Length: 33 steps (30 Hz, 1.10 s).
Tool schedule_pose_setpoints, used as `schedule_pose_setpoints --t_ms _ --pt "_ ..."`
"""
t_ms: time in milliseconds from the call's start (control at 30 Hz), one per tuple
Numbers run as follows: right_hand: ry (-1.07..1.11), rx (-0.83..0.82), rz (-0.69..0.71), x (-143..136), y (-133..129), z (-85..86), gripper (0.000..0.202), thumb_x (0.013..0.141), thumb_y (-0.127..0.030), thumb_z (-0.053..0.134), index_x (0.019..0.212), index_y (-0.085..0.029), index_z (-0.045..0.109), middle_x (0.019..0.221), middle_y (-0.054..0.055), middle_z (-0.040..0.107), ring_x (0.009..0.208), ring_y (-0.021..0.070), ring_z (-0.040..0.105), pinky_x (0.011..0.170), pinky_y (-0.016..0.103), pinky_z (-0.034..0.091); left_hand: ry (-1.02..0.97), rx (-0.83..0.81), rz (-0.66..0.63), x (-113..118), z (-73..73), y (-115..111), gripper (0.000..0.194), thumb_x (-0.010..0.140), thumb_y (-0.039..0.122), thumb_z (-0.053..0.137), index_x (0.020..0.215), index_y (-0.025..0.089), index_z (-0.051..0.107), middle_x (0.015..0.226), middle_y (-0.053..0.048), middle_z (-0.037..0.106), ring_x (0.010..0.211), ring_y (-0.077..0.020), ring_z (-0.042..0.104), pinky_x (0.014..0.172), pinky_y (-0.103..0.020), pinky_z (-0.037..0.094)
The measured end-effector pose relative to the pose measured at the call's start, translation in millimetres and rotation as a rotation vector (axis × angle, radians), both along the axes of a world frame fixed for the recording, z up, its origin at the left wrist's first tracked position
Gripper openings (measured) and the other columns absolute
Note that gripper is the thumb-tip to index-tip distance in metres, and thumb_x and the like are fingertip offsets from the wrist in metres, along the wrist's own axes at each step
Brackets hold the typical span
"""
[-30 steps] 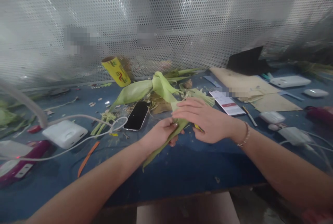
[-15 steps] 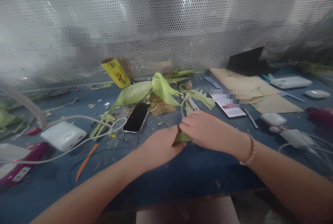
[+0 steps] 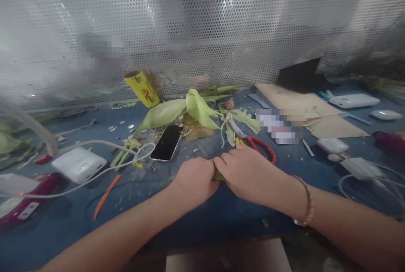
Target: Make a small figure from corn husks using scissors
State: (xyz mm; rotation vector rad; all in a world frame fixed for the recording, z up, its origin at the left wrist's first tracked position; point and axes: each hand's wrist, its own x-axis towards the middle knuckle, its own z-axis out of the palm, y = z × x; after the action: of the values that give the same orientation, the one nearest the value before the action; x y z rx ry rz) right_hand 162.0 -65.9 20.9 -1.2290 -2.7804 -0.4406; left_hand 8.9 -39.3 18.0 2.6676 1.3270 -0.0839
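Note:
My left hand (image 3: 196, 181) and my right hand (image 3: 245, 171) meet over the blue table near its front edge. Both are closed on a green leaf piece (image 3: 218, 175), of which only a small part shows between them. Just beyond my right hand lie scissors with red handles (image 3: 267, 149). A phone with a dark screen (image 3: 166, 143) rests beyond my left hand. Large pale green leaves (image 3: 166, 113) lie behind the phone, with cut green strips (image 3: 245, 121) to their right.
A yellow tube (image 3: 142, 88) leans by the perforated metal panel (image 3: 209, 23). White chargers (image 3: 78, 164) and cables lie left. An orange strip (image 3: 106, 196) is near my left forearm. Brown paper (image 3: 294, 99), a card (image 3: 276, 127) and a white case (image 3: 332, 145) lie right.
My hands have drawn closer together and slightly lower, covering more of the green leaf piece. The red scissor handles, mostly hidden before, now show beyond my right hand.

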Motion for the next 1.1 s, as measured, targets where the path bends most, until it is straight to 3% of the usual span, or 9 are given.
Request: schedule_pose_setpoints --t_ms 233,400,533,667,767,833,967,1033,1100 --pt "0.046 -0.018 -0.088 9 -1 2.6 0.011 0.077 -0.009 0.050 0.086 -0.016 0.050 0.073 0.003 0.060 0.063 0.0190 0.056 0.055 0.030 0.030 -0.130 -0.153 -0.222 -12 12.3 12 0.049 0.078 0.058 0.044 0.103 0.015 0.048 0.086 -0.012 0.064 0.075 -0.0296 0.062 0.059 -0.033 0.042" --pt "0.050 -0.003 -0.034 17 4 5.8 0.008 0.077 -0.012 0.053 0.079 -0.019 0.048 0.069 0.001 0.057 0.062 0.0189 0.054 0.054 0.030 0.029 -0.136 -0.157 -0.268 -12 12.8 18 0.029 0.091 0.039 0.026 0.091 0.020 0.047 0.075 -0.005 0.060 0.067 -0.0221 0.058 0.056 -0.029 0.034" --pt "0.063 -0.040 -0.050 26 9 13.5 0.005 0.076 -0.017 0.052 0.076 -0.019 0.048 0.069 0.002 0.058 0.065 0.0198 0.054 0.057 0.030 0.029 -0.163 -0.162 -0.272 -15 9.8 23 0.025 0.091 0.035 0.027 0.081 0.020 0.045 0.066 -0.001 0.053 0.060 -0.0184 0.053 0.054 -0.027 0.029" --pt "0.119 -0.207 -0.084 43 15 28.1 0.007 0.069 -0.013 0.051 0.072 -0.019 0.050 0.064 0.000 0.057 0.060 0.0153 0.052 0.053 0.027 0.028 -0.209 -0.293 -0.287 -25 14.9 29 0.016 0.088 0.030 0.037 0.080 0.020 0.047 0.068 -0.001 0.052 0.062 -0.0166 0.051 0.055 -0.026 0.031" --pt "0.355 -0.384 -0.127 51 22 36.5 0.023 0.068 -0.012 0.052 0.088 -0.022 0.056 0.068 -0.003 0.059 0.058 0.0121 0.052 0.051 0.024 0.031 -0.310 -0.380 -0.178 -32 22.2 36 0.015 0.085 0.030 0.044 0.077 0.019 0.051 0.067 0.000 0.050 0.062 -0.0159 0.049 0.058 -0.026 0.032" --pt "0.715 -0.468 -0.098 53 30 38.1 0.039 0.070 -0.018 0.056 0.108 -0.024 0.051 0.085 -0.001 0.062 0.071 0.0138 0.057 0.058 0.024 0.040 -0.438 -0.509 -0.083 -35 26.1 41 0.016 0.083 0.031 0.048 0.073 0.019 0.051 0.063 0.001 0.047 0.058 -0.0139 0.045 0.056 -0.025 0.033" --pt "1.461 -0.722 0.198 55 48 31.8 0.045 0.083 -0.037 0.046 0.126 -0.033 0.034 0.121 0.003 0.052 0.096 0.0155 0.059 0.074 0.030 0.049 -0.878 -1.050 0.061 -33 29.4 42 0.029 0.087 0.031 0.042 0.061 0.018 0.042 0.052 0.005 0.032 0.044 -0.0078 0.032 0.047 -0.021 0.031" --pt "1.520 -0.690 0.159 57 55 25.7 0.043 0.082 -0.038 0.049 0.124 -0.032 0.037 0.124 0.003 0.050 0.101 0.0162 0.057 0.078 0.031 0.049 -1.237 -1.194 0.144 -28 29.4 39 0.030 0.090 0.028 0.036 0.062 0.018 0.038 0.052 0.007 0.025 0.041 -0.0056 0.023 0.044 -0.019 0.030" --pt "1.302 -0.579 -0.046 56 59 17.8 0.031 0.079 -0.032 0.055 0.108 -0.024 0.051 0.110 0.004 0.058 0.091 0.0161 0.060 0.077 0.031 0.048 -1.579 -1.126 0.217 -23 27.9 37 0.027 0.091 0.025 0.034 0.065 0.017 0.039 0.054 0.007 0.024 0.041 -0.0051 0.023 0.044 -0.017 0.031"
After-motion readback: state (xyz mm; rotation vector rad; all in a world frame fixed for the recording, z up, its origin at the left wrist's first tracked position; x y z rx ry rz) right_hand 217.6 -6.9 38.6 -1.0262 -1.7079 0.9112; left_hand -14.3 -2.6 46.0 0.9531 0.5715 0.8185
